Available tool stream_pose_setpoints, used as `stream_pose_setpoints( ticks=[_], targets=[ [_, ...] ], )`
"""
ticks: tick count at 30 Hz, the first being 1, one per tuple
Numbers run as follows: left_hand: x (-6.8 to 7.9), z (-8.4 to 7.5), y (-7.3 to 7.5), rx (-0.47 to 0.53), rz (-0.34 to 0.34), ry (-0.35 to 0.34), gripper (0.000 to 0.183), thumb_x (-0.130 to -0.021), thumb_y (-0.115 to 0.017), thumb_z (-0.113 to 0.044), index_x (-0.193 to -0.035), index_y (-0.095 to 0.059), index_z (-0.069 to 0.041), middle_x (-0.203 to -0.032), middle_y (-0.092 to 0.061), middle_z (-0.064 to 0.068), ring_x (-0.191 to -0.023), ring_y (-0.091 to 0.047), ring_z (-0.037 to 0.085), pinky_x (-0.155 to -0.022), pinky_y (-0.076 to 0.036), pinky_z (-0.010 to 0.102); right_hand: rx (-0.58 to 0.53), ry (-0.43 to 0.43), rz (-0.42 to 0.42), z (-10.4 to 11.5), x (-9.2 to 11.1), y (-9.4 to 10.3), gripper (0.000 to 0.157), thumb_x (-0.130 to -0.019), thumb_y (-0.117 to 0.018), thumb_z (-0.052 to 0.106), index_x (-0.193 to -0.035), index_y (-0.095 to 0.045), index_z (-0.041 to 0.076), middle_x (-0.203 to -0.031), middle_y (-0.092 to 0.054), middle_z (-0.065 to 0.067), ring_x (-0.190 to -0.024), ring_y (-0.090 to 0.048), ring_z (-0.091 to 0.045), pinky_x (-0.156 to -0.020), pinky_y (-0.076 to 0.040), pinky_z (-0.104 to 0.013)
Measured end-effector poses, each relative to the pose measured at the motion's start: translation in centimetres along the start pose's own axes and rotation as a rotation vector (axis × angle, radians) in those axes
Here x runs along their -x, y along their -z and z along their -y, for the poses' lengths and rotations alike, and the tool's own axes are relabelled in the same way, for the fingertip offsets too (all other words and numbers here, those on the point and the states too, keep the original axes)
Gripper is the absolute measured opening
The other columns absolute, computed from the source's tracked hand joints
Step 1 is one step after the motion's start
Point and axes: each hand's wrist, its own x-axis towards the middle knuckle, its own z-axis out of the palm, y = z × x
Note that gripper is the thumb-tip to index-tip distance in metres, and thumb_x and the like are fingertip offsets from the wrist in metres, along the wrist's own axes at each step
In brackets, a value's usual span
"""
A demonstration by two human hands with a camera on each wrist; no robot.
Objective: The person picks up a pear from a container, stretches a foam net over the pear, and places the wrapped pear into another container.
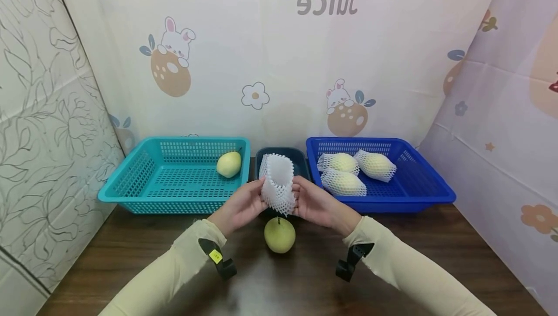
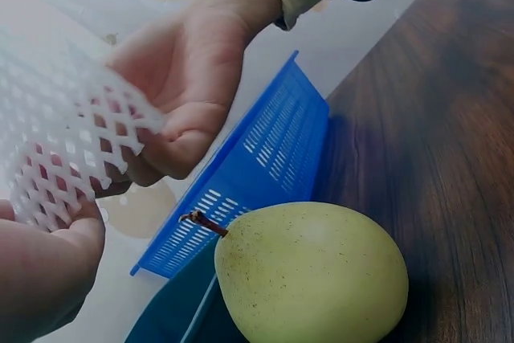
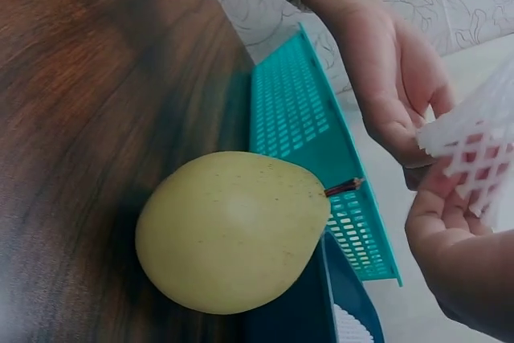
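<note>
Between both hands a white foam fruit net [image 1: 279,185] is held up, its mouth spread wide. My left hand [image 1: 244,204] pinches its left side, and my right hand [image 1: 318,204] pinches the right side. Nothing shows inside the sleeve. Below it, a yellow-green pear [image 1: 279,235] sits on the dark wooden table with its stem toward the back. Both wrist views show this pear [image 2: 313,275] large and bare, under the hands. In the right wrist view the net's lattice edge [image 3: 474,154] lies between fingers and thumbs.
A teal basket [image 1: 174,204] at the left holds one bare pear [image 1: 228,164]. The blue basket [image 1: 392,204] at the right holds several pears in foam nets [image 1: 344,182]. A small dark teal bin [image 1: 301,161] stands between them, behind the hands. A patterned curtain hangs behind.
</note>
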Motion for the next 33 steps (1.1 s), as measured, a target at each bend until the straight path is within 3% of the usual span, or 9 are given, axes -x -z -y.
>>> stream_pose_setpoints(
  ticks=[3,10,16,23,33],
  targets=[
    [0.0,0.1,0.0,-0.008,0.004,0.012,0.046,-0.105,-0.034,-0.020,-0.146,-0.026,-0.003,-0.143,-0.035,0.012,-0.127,-0.037,0.020,-0.108,-0.027,0.037,0.000,-0.010,0.001,-0.5,0.0,0.2,0.029,-0.104,-0.037,0.029,-0.122,-0.048,0.010,-0.109,-0.062,-0.004,-0.097,-0.058,-0.015,-0.083,-0.046,-0.030],
    [0.6,0.8,0.5,-0.033,-0.029,0.091,0.045,-0.104,-0.038,-0.023,-0.145,-0.029,-0.006,-0.137,-0.044,0.010,-0.117,-0.049,0.019,-0.103,-0.036,0.037,-0.089,0.086,-0.095,-0.9,0.3,0.4,0.026,-0.104,-0.041,0.020,-0.106,-0.065,0.012,-0.106,-0.066,-0.001,-0.095,-0.060,-0.009,-0.084,-0.046,-0.029],
    [1.1,1.5,1.3,-0.102,-0.103,0.116,0.043,-0.104,-0.041,-0.023,-0.142,-0.036,-0.006,-0.132,-0.049,0.011,-0.112,-0.053,0.019,-0.099,-0.040,0.039,-0.091,0.044,-0.122,-1.8,0.6,1.0,0.026,-0.102,-0.046,0.026,-0.107,-0.065,0.010,-0.104,-0.067,-0.003,-0.094,-0.061,-0.011,-0.085,-0.048,-0.029],
    [1.4,2.6,2.2,-0.261,-0.195,0.135,0.045,-0.103,-0.042,-0.026,-0.140,-0.038,-0.001,-0.134,-0.050,0.015,-0.110,-0.054,0.022,-0.101,-0.038,0.045,-0.032,0.008,-0.116,-3.4,1.0,1.9,0.029,-0.103,-0.042,0.027,-0.104,-0.066,0.010,-0.102,-0.068,-0.003,-0.092,-0.062,-0.011,-0.084,-0.049,-0.029],
    [1.3,4.5,3.4,-0.399,-0.231,0.145,0.045,-0.104,-0.039,-0.024,-0.139,-0.035,0.004,-0.133,-0.047,0.019,-0.113,-0.050,0.025,-0.098,-0.040,0.047,0.059,0.012,-0.118,-5.9,1.0,3.4,0.028,-0.103,-0.044,0.024,-0.096,-0.068,0.012,-0.096,-0.067,-0.001,-0.088,-0.062,-0.011,-0.081,-0.049,-0.030]
  ],
)
